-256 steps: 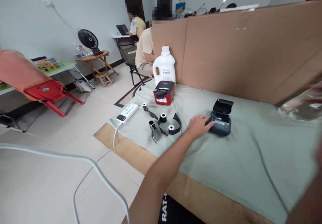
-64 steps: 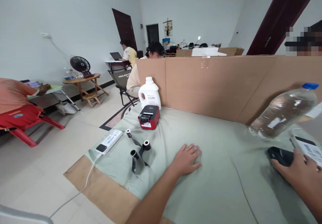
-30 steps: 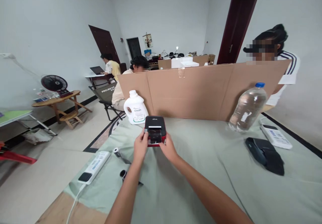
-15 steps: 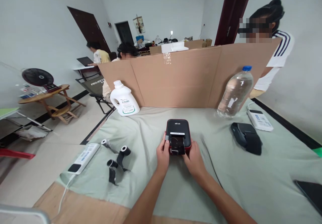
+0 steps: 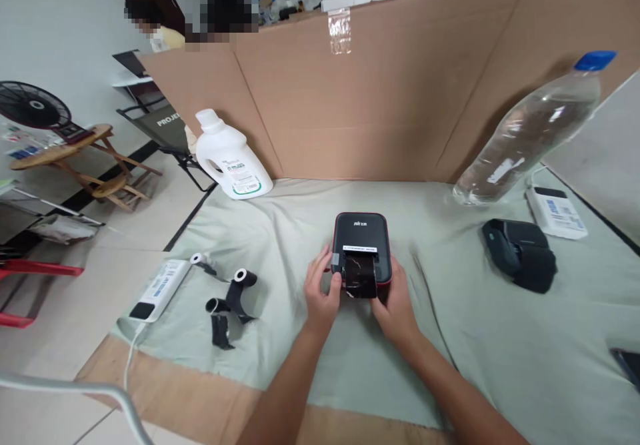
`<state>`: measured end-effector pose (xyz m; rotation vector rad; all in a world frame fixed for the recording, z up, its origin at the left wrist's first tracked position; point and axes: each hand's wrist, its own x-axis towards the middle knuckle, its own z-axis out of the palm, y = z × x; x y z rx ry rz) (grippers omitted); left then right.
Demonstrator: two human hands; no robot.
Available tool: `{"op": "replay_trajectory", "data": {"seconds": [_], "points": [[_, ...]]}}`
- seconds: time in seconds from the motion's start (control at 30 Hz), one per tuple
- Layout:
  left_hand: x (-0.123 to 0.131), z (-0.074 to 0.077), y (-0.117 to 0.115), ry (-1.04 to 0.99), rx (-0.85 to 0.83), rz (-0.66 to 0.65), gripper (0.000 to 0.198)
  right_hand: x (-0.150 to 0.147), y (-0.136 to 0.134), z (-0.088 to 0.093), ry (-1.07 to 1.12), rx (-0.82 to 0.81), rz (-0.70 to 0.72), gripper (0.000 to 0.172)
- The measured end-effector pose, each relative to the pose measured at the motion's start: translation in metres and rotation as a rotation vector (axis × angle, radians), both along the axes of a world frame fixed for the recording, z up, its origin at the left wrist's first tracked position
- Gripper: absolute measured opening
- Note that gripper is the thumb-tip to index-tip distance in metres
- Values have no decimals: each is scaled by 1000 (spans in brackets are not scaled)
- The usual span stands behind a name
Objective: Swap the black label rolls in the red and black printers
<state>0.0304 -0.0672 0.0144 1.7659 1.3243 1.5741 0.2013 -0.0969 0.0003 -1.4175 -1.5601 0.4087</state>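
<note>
A small red label printer [image 5: 361, 243] with a black top sits on the pale green cloth [image 5: 450, 338] in front of me. My left hand [image 5: 320, 293] grips its left side, thumb by the front edge. My right hand [image 5: 396, 305] holds its right front corner, fingers curled against the casing. A black tray or flap sticks out of the printer's front between my hands. Several black ribbon rolls [image 5: 227, 298] with white cores lie to the left.
A white detergent jug [image 5: 231, 159] stands at the back left and a clear water bottle [image 5: 530, 128] leans at the back right, both against a cardboard wall [image 5: 380, 91]. A black printer [image 5: 521, 253], white device [image 5: 556, 209] and white power strip [image 5: 161, 288] also lie on the cloth.
Both hands have drawn the red printer from beside the detergent jug toward the middle of the cloth and still hold it. My view has tilted down.
</note>
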Motion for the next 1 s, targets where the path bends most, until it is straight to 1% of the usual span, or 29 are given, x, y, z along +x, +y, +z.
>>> {"op": "replay_trajectory", "data": {"seconds": [0.07, 0.13, 0.2, 0.33, 0.43, 0.57, 0.77, 1.0], "points": [[-3, 3, 0, 125, 122, 57, 29, 0, 0, 0, 15, -2, 8, 71], [-4, 5, 0, 227, 192, 84, 23, 0, -1, 1, 21, -10, 10, 69], [-2, 7, -3, 301, 209, 107, 23, 0, -2, 1, 21, -19, 15, 69], [1, 7, -8, 382, 246, 148, 29, 1, -3, 1, 10, -41, 15, 72], [0, 4, -8, 393, 257, 108, 32, 1, -5, 2, -3, -46, 12, 73], [-3, 3, -2, 356, 187, 56, 33, 1, -5, 2, 15, -53, 23, 71], [-3, 3, -1, 345, 148, 56, 33, 1, -4, -1, 5, -37, 17, 73], [-1, 5, 0, 380, 160, 66, 34, 1, 0, -7, -5, 9, -3, 68]]}}
